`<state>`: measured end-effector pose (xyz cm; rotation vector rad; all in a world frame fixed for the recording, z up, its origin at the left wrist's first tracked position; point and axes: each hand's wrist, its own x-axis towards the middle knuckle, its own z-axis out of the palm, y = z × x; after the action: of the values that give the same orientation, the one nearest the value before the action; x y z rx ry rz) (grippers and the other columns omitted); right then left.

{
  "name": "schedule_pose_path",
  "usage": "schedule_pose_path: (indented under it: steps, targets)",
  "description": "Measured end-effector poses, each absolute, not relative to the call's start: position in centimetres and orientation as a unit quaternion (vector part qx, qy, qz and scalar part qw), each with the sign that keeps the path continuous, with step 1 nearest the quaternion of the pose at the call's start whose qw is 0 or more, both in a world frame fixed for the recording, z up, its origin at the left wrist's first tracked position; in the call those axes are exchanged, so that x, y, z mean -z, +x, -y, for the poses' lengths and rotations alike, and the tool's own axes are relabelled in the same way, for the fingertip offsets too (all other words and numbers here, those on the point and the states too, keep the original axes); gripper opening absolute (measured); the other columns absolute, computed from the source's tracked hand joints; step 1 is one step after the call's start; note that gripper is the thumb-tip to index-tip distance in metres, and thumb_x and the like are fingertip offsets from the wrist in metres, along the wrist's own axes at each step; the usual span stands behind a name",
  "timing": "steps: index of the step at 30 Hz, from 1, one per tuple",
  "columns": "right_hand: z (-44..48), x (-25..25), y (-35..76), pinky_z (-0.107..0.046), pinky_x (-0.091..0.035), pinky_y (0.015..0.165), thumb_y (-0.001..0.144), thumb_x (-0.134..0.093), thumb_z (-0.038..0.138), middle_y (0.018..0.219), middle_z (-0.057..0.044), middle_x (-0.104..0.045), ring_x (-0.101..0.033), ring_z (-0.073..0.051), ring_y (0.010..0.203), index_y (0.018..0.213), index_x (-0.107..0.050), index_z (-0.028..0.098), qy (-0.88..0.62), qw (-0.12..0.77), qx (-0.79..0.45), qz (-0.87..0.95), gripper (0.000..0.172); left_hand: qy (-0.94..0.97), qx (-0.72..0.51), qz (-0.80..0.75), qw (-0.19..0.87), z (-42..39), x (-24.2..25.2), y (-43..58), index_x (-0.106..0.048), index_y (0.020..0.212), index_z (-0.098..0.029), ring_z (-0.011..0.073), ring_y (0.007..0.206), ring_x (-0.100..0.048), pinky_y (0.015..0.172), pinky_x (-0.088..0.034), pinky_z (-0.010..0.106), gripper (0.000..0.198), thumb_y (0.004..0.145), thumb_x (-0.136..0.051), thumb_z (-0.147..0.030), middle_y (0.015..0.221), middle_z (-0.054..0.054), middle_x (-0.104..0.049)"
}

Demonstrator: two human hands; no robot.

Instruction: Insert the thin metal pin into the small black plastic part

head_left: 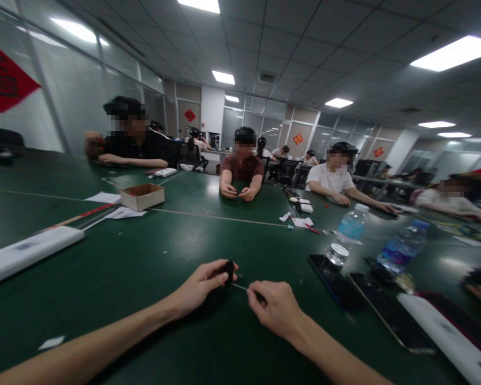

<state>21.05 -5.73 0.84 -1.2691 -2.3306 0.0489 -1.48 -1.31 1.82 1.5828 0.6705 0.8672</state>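
Observation:
My left hand (212,278) is closed, pinching a small black part (229,272) upright between thumb and fingers; its exact kind I cannot make out. To the right of it, my right hand (274,306) is curled around what looks like a small screwdriver, its dark handle mostly hidden in the fingers. The thin metal shaft (239,287) points left toward the black part. Whether its tip touches the part is unclear. Both hands are just above the green table (192,342).
Two water bottles (347,235) and dark phones (388,310) lie to the right, beside a white case (444,334). At left are a long white case (32,254) and a small open box (142,199). Several people sit around the table, one person (241,171) directly opposite.

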Motion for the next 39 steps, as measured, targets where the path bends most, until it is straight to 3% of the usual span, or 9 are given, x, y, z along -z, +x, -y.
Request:
schedule_pose_path:
  steps: [16, 27, 33, 39]
  targets:
    - [5.7, -0.7, 21.1, -0.022, -0.033, 0.058, 0.094, -0.037, 0.028, 0.066, 0.001, -0.056, -0.050, -0.010, 0.056, 0.084, -0.060, 0.020, -0.475, 0.227, -0.016, 0.850, 0.026, 0.695, -0.389, -0.292, 0.529, 1.4, -1.9, -1.4, -0.059, 0.116, -0.017, 0.0214, 0.102, -0.058, 0.092, -0.042, 0.034, 0.032, 0.086, -0.054, -0.028, 0.109, 0.007, -0.065]
    - [5.9, -0.8, 21.0, -0.022, -0.031, 0.055, 0.095, -0.036, 0.029, 0.067, 0.002, -0.056, -0.050, -0.010, 0.054, 0.087, -0.055, 0.020, -0.489, 0.243, -0.028, 0.837, 0.023, 0.719, -0.367, -0.339, 0.484, 1.8, -2.1, -1.3, -0.061, 0.101, -0.014, 0.0183, 0.080, -0.060, 0.072, -0.045, 0.028, 0.026, 0.087, -0.051, -0.034, 0.090, 0.005, -0.067]
    - [5.2, -0.6, 20.2, -0.021, -0.032, 0.055, 0.098, -0.031, 0.029, 0.066, 0.001, -0.055, -0.053, -0.010, 0.056, 0.089, -0.054, 0.019, -0.505, 0.292, -0.057, 0.811, 0.026, 0.772, -0.288, -0.309, 0.475, 3.5, -1.5, 0.4, -0.063, 0.085, -0.015, 0.0152, 0.070, -0.056, 0.063, -0.040, 0.024, 0.018, 0.080, -0.060, -0.031, 0.076, 0.001, -0.064]
    - [5.4, -0.8, 20.4, -0.021, -0.031, 0.053, 0.099, -0.029, 0.029, 0.064, 0.003, -0.052, -0.050, -0.009, 0.052, 0.086, -0.053, 0.019, -0.517, 0.341, -0.082, 0.781, 0.029, 0.676, -0.376, -0.301, 0.558, 2.8, -1.4, 0.4, -0.060, 0.102, -0.015, 0.0183, 0.085, -0.058, 0.077, -0.043, 0.031, 0.025, 0.086, -0.053, -0.032, 0.094, 0.006, -0.065]
